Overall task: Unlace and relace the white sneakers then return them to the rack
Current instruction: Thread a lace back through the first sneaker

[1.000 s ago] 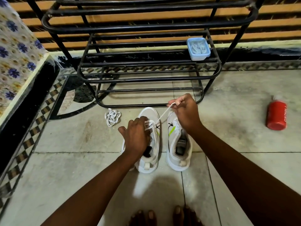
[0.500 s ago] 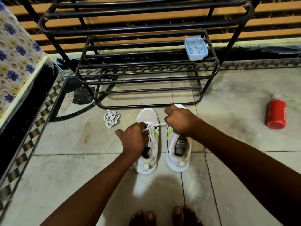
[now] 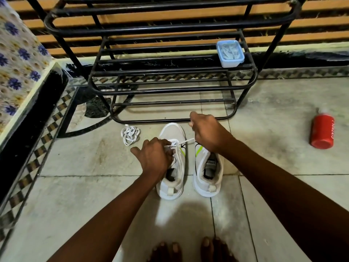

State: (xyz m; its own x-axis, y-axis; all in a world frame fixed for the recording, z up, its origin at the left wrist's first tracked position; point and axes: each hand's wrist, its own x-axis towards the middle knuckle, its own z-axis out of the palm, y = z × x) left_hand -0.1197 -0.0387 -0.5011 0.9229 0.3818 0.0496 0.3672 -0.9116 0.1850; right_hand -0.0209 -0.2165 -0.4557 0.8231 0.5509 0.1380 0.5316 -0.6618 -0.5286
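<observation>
Now the white lace (image 3: 188, 141) is pinched tight by the right hand (image 3: 206, 132) and held at the left white sneaker (image 3: 172, 163) by the left hand (image 3: 154, 157), on the floor before the black metal rack (image 3: 170, 72). If pulled too hard, the sneaker could be tipped.

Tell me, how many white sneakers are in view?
2. Left sneaker on the floor under the left hand; right sneaker beside it, partly under the right hand.

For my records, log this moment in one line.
left hand holds white mesh sneaker | right hand pulls flat white lace taut | black metal rack untouched
</observation>
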